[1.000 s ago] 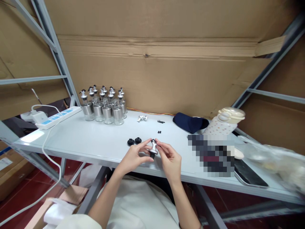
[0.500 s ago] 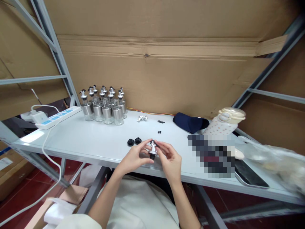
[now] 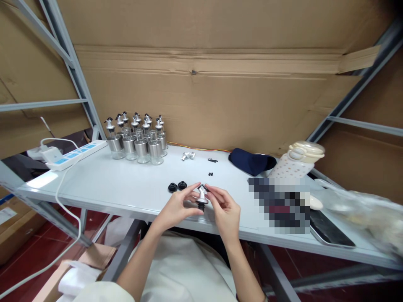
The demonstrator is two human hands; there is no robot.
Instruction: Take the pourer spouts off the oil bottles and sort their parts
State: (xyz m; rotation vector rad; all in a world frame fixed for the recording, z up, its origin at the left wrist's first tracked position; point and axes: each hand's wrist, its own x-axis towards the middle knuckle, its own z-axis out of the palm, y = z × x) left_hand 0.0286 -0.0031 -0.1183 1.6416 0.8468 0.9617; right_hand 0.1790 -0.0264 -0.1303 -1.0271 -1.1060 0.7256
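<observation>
Over the table's front edge, my left hand [image 3: 176,206] grips a silver pour spout [image 3: 202,201] with a black ribbed stopper at its lower end. Thumb and fingers curl around it from the left. My right hand [image 3: 227,210] is closed in a pinch at the black flap [image 3: 203,187] on top of the spout. Just beyond my left fingers lie two black stopper pieces [image 3: 182,185]. Farther back are silver spout heads [image 3: 188,156], several black flaps [image 3: 213,160] and a pair of tiny black parts [image 3: 210,174].
Several glass bottles [image 3: 143,150] with steel sleeves, some topped with spouts, stand at the back left. A power strip [image 3: 78,155] lies on the left. To the right are a navy cap [image 3: 252,162], a cream bottle [image 3: 292,163], a phone [image 3: 330,230] and a plastic bag [image 3: 365,214].
The black flap at the top of the spout has shifted slightly and stands more raised, with my right fingers at it. My left hand has stayed in place.
</observation>
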